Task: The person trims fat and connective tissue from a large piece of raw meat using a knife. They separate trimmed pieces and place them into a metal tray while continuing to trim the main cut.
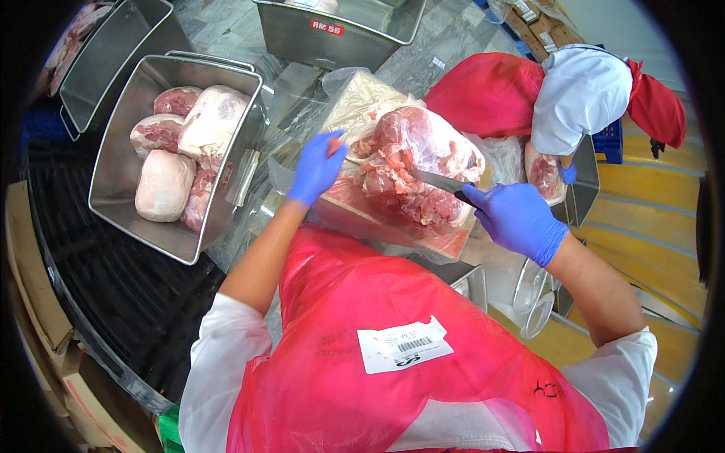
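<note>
A large cut of raw meat (461, 155), pale with fat on one side and cut open to red flesh on the other, lies on a light cutting board (362, 94). My right hand (522, 220), in a blue glove, is closed round the dark handle of a knife (442, 182). Its blade points left, with the tip at the opened flesh. At the board's left edge, my left hand (317, 167), gloved in blue too, has its fingers curled together just off the meat. Something reddish shows at those fingers, too small to name.
Left of me stands a metal bin (113, 151) holding several meat pieces (168, 185). More metal bins (347, 49) stand at the back. Close on the right, a co-worker (585, 94) bends over, a gloved hand on another meat piece (544, 177). Clear plastic sheeting covers the table (283, 94).
</note>
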A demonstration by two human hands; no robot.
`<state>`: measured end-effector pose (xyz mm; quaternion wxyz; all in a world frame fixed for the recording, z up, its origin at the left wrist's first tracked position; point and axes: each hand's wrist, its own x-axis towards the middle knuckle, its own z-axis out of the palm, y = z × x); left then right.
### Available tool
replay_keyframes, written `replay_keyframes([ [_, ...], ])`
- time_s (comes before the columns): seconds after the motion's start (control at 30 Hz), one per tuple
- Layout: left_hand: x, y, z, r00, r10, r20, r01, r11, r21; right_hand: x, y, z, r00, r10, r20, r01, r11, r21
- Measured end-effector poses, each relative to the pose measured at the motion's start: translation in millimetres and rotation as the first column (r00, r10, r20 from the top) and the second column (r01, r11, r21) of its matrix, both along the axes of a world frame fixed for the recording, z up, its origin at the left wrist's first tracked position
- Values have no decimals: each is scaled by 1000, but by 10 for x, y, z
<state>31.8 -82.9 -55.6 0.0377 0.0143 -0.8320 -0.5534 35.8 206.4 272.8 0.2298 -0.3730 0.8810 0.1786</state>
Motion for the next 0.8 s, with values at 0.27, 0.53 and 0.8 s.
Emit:
replay_keyframes([
  [0.27,-1538,1061,238,719,-695,11,685,706,-182,-9,42,56,1000,3,4,-3,998,67],
  [0.53,-1317,1024,33,787,-600,143,617,771,-157,-130,-372,-55,1000,-13,12,11,992,128],
  [0.8,-1551,1073,-91,704,-698,131,710,691,-137,-182,-493,-184,995,-83,61,76,991,109],
])
